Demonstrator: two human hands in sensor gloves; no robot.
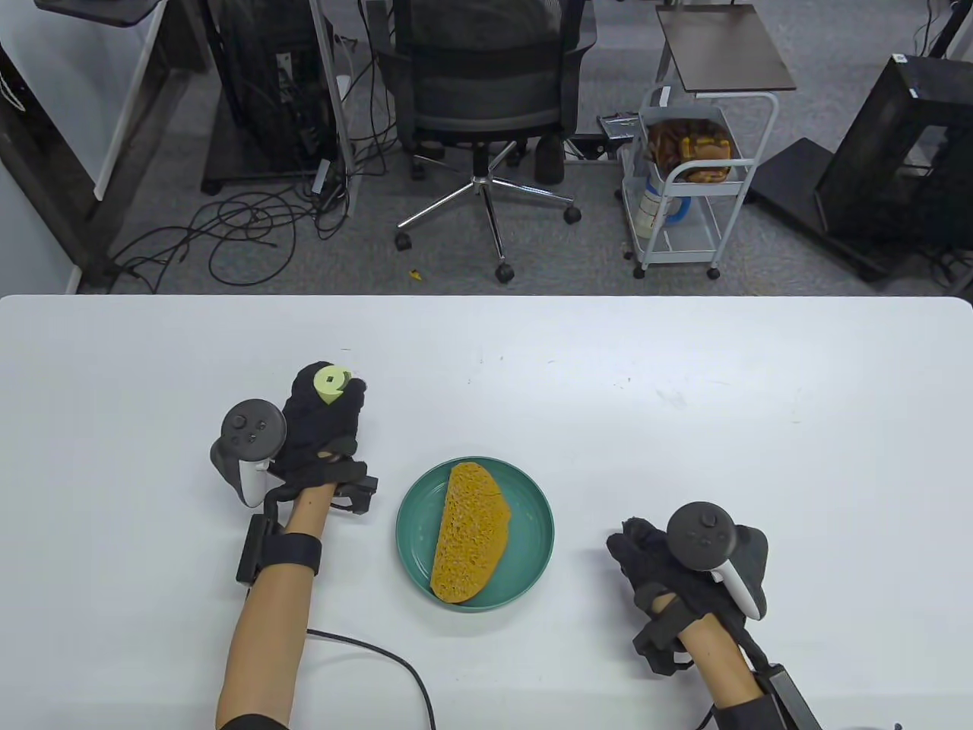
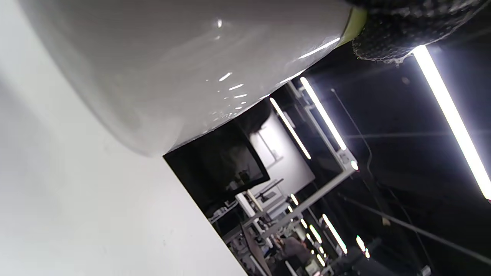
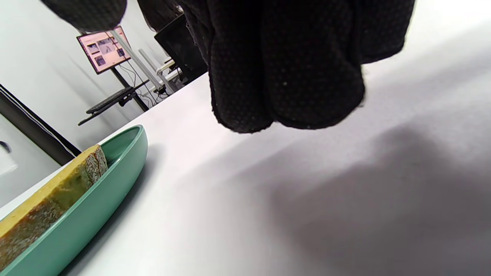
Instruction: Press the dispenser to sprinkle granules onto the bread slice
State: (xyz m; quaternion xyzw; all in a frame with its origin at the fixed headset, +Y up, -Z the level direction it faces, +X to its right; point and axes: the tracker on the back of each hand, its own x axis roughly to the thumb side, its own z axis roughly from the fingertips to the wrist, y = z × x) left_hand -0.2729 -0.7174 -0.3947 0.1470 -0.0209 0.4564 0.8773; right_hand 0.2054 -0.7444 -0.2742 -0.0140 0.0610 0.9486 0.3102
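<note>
While the left hand [image 1: 323, 430] grips a glossy white dispenser with a pale green cap [image 1: 331, 384], its gloved fingers wrapped around the body, the target lies to the right of those fingers and nearer the person: an oblong, porous golden-brown bread slice [image 1: 470, 532] on a round teal plate [image 1: 532, 525]. The slice's long axis runs roughly away from the person. The dispenser appears to stand on the white table [image 1: 684, 395], well apart from the plate; the left hand is the nearer one to carry it over. The right hand [image 1: 688, 563] rests beside the plate, fingers curled together, holding nothing.
</note>
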